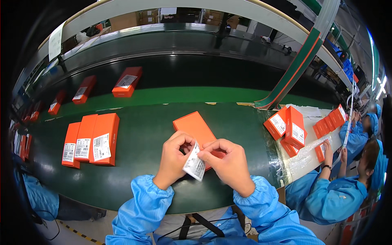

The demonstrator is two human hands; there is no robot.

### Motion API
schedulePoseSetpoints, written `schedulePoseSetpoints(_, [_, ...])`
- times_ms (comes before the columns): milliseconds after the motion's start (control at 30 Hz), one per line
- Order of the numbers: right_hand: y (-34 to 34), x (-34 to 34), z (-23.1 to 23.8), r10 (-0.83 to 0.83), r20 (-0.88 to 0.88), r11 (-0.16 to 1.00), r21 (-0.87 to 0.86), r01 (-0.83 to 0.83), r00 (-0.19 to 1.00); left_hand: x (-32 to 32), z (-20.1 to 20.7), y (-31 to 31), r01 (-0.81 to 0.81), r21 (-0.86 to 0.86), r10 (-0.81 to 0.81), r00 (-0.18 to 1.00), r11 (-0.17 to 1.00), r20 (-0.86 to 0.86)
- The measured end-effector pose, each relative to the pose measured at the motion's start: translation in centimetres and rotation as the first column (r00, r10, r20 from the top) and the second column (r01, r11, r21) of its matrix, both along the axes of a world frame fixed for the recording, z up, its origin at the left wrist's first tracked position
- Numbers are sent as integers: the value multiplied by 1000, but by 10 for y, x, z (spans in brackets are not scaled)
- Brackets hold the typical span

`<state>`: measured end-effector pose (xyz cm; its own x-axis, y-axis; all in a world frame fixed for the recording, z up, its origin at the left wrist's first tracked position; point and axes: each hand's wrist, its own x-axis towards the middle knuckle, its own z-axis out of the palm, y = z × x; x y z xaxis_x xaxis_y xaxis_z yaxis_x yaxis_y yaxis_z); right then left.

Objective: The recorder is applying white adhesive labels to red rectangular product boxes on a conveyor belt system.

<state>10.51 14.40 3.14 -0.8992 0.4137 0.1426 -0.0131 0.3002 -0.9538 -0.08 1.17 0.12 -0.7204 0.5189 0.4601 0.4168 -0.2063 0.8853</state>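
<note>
Between my hands is a white printed label [194, 166], tilted, its lower corner hanging free. My left hand [174, 157] is closed in a pinch on the label's left side. The thumb and forefinger of my right hand [229, 162] close on its upper right edge. Under and just beyond both hands lies an orange box [196, 125] on the green bench, its near end partly covered by my fingers and the label. No label shows on the visible part of its top.
Three labelled orange boxes [90, 139] lie side by side at left. More boxes [127, 81] sit on the conveyor belt [183, 92] beyond. At right, several boxes [295, 127] are piled beside a green post [292, 71]. A co-worker in blue [332, 196] handles boxes there.
</note>
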Motion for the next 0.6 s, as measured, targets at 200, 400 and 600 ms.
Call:
schedulePoseSetpoints(200, [-55,-16,13,250,136,966,-103,-237,959,-9,-18,-58,-152,15,153,978,988,-144])
schedulePoseSetpoints(400, [-1,15,9,-46,17,984,172,43,999,12,3,14,-14,69,15,1000,998,-8])
schedulePoseSetpoints(600, [-20,10,22,-54,-137,946,310,94,989,7,-10,-15,-152,160,143,987,975,68])
